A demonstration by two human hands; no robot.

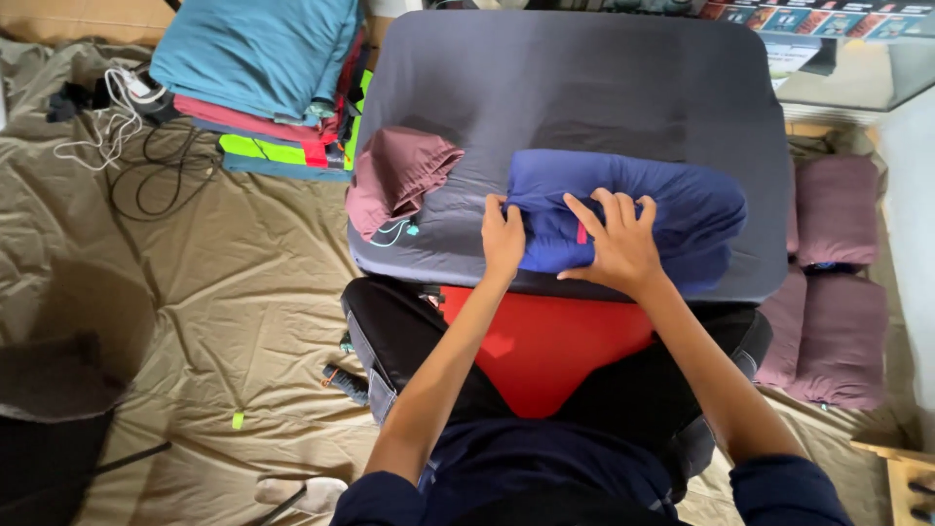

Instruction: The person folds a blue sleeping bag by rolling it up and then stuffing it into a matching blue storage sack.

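A blue rolled fabric bundle (672,209) lies on a grey padded mat (584,88) in front of me. My left hand (503,239) grips the bundle's left end, fingers curled over the edge. My right hand (616,244) presses flat on top of the bundle, fingers spread. A maroon fabric pouch (394,175) with a teal cord lies on the mat's left edge, apart from both hands.
A stack of folded mats in teal, red and lime (268,88) sits at the upper left. White and black cables (127,127) lie on the tan ground sheet (243,292). Maroon packed bags (833,282) rest at the right. Red fabric (541,341) covers my lap.
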